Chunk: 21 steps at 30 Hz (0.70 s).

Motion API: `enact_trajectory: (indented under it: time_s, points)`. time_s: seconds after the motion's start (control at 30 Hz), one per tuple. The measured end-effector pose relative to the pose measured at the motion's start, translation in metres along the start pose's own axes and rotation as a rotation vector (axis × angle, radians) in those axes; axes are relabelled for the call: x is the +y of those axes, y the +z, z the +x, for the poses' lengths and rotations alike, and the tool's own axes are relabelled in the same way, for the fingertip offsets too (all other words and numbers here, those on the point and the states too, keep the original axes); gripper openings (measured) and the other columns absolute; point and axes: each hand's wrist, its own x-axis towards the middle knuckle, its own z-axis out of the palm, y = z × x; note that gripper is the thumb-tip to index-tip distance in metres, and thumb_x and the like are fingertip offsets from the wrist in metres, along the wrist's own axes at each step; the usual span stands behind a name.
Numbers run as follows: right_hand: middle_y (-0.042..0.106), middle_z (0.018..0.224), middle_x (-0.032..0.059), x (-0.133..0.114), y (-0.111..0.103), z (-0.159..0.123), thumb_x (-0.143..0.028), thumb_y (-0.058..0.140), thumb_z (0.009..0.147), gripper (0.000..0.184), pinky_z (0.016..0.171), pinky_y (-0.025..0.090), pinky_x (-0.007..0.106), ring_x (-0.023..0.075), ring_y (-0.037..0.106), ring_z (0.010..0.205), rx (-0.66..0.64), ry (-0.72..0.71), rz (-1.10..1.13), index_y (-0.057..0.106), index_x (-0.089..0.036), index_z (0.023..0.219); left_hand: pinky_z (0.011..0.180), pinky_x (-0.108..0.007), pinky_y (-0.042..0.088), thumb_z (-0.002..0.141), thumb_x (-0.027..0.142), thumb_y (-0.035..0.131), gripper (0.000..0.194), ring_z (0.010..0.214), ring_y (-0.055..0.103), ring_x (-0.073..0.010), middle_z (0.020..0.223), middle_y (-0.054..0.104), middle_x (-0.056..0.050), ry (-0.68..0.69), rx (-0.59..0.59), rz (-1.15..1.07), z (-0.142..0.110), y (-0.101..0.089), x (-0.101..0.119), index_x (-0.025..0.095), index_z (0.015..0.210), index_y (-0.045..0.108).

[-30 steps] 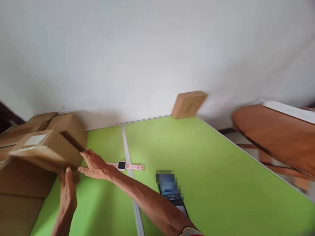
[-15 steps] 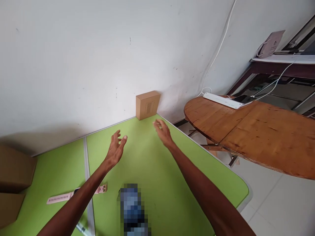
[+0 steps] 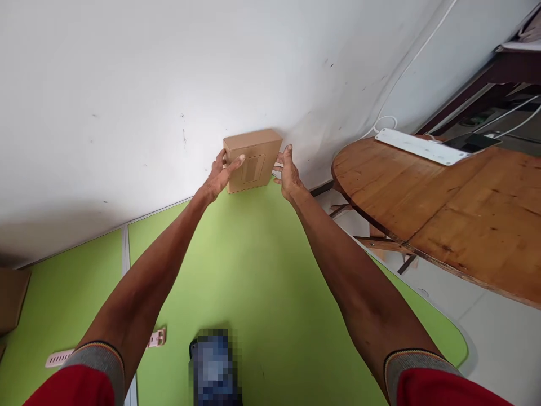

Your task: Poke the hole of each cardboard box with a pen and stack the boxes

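A small brown cardboard box (image 3: pixel 252 159) stands upright at the far corner of the green table (image 3: pixel 257 265), against the white wall. My left hand (image 3: pixel 221 174) presses on the box's left side, thumb laid over its front. My right hand (image 3: pixel 287 172) sits at the box's right side with fingers stretched along it. Both arms reach far forward over the table.
A pink watch (image 3: pixel 61 355) lies at the near left, partly behind my left arm. A dark phone (image 3: pixel 215 369) lies near the front edge. A cardboard box (image 3: pixel 12 290) sits at the left edge. To the right stands a round wooden table (image 3: pixel 443 208) with a white power strip (image 3: pixel 416 145).
My hands left the big boxes on the left, swung right and forward across the table, and now clasp the small box at the far corner.
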Motion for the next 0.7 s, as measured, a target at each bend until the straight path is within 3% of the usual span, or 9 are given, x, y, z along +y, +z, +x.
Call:
enact_trajectory:
  time_s: [0.07, 0.13, 0.27, 0.33, 0.43, 0.6, 0.7]
  points:
    - [0.064, 0.162, 0.021, -0.002, -0.003, -0.021, -0.098, 0.014, 0.106, 0.104, 0.113, 0.059, 0.059, 0.0374, 0.067, 0.139, -0.007, 0.009, 0.01, 0.064, -0.02, 0.155, 0.125, -0.07, 0.051, 0.094, 0.083, 0.076, 0.121, 0.153, 0.06, -0.0465, 0.171, 0.052, -0.032, -0.054, -0.02, 0.036, -0.017, -0.012, 0.006, 0.019, 0.183, 0.025]
    - [0.068, 0.152, 0.0198, -0.006, -0.005, -0.05, -0.105, 0.02, 0.099, 0.108, 0.104, 0.065, 0.057, 0.0369, 0.069, 0.13, -0.03, -0.003, 0.015, 0.067, -0.021, 0.148, 0.119, -0.068, 0.055, 0.081, 0.081, 0.09, 0.131, 0.139, 0.067, -0.0452, 0.157, 0.061, -0.029, -0.084, -0.03, 0.096, -0.044, -0.028, 0.012, 0.019, 0.18, 0.029]
    - [0.068, 0.148, 0.0174, -0.013, -0.004, -0.13, -0.106, 0.036, 0.096, 0.1, 0.09, 0.069, 0.046, 0.0344, 0.067, 0.128, -0.155, -0.051, 0.027, 0.069, -0.024, 0.144, 0.106, -0.062, 0.062, 0.063, 0.069, 0.102, 0.105, 0.118, 0.07, -0.0389, 0.135, 0.067, -0.015, -0.114, -0.074, 0.238, -0.121, -0.058, 0.016, 0.024, 0.15, 0.062]
    - [0.07, 0.144, 0.0165, -0.019, 0.0, -0.174, -0.105, 0.042, 0.097, 0.096, 0.084, 0.069, 0.042, 0.0325, 0.069, 0.123, -0.254, -0.049, 0.044, 0.072, -0.024, 0.139, 0.108, -0.061, 0.062, 0.06, 0.058, 0.105, 0.096, 0.121, 0.068, -0.0383, 0.139, 0.061, -0.015, -0.093, -0.035, 0.353, -0.16, -0.068, 0.014, 0.025, 0.142, 0.066]
    - [0.07, 0.136, 0.0152, -0.035, 0.008, -0.227, -0.104, 0.044, 0.099, 0.092, 0.088, 0.07, 0.043, 0.0311, 0.07, 0.117, -0.372, -0.039, 0.044, 0.074, -0.023, 0.131, 0.115, -0.059, 0.061, 0.053, 0.041, 0.108, 0.1, 0.129, 0.064, -0.0383, 0.145, 0.056, -0.014, -0.038, 0.057, 0.548, -0.207, -0.077, 0.015, 0.026, 0.142, 0.065]
    - [0.058, 0.127, 0.0117, -0.073, 0.019, -0.276, -0.098, 0.036, 0.107, 0.084, 0.101, 0.067, 0.051, 0.0296, 0.063, 0.119, -0.368, -0.093, 0.006, 0.07, -0.024, 0.13, 0.095, -0.047, 0.066, 0.06, 0.041, 0.107, 0.099, 0.127, 0.065, -0.0356, 0.144, 0.058, -0.015, -0.014, 0.136, 0.6, -0.261, -0.098, 0.034, 0.024, 0.147, 0.063]
    - [0.054, 0.113, 0.0079, -0.096, 0.027, -0.309, -0.102, 0.035, 0.104, 0.084, 0.1, 0.066, 0.05, 0.0288, 0.059, 0.114, -0.39, -0.217, -0.013, 0.068, -0.026, 0.113, 0.086, -0.042, 0.064, 0.062, 0.042, 0.105, 0.095, 0.123, 0.062, -0.0334, 0.138, 0.061, -0.016, 0.113, 0.24, 0.603, -0.302, -0.124, 0.047, 0.021, 0.145, 0.063]
